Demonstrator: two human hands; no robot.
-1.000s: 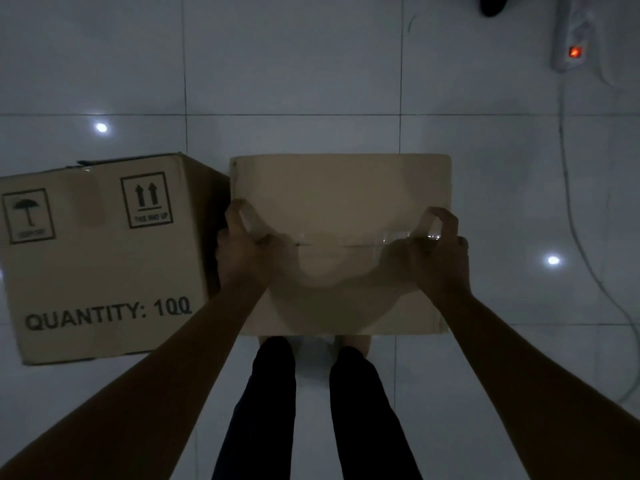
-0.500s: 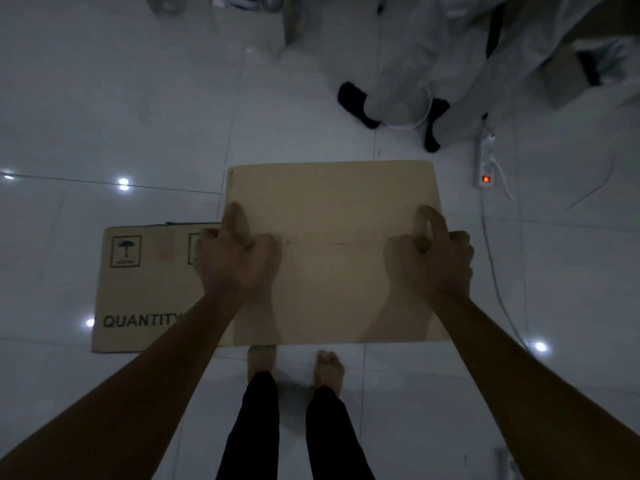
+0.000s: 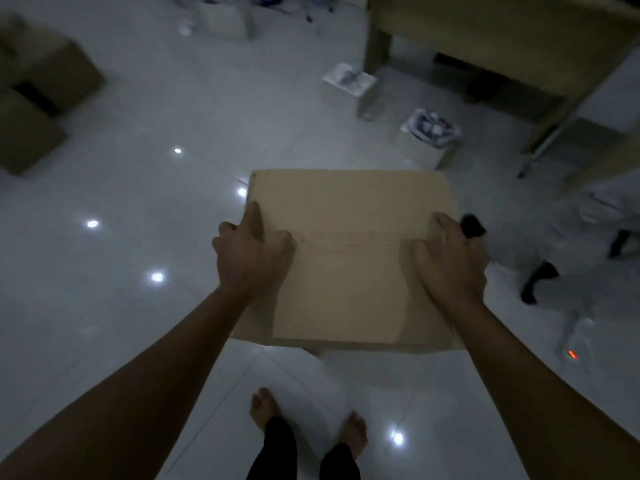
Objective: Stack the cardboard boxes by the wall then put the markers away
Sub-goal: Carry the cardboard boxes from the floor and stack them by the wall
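- Gripping cardboard box (image 3: pixel 349 258) w/ both hands, off the floor (image 3: pixel 138 209), at chest front, above bare feet (image 3: pixel 263 408).
- Left hand (image 3: pixel 251 252) clamping box's left edge: thumb lying on top, fingers curling over the side.
- Right hand (image 3: pixel 450 258) doing same on right edge, thumb on top near centre seam.
- More boxes (image 3: pixel 38 95) sitting far left on floor, well apart.
- Wooden table (image 3: pixel 502 36) standing upper right; two lined bins (image 3: pixel 431 129) near its leg.
- Markers: can't tell, too dim.

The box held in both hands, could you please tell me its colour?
Plain light brown cardboard box, best seen in the head view.
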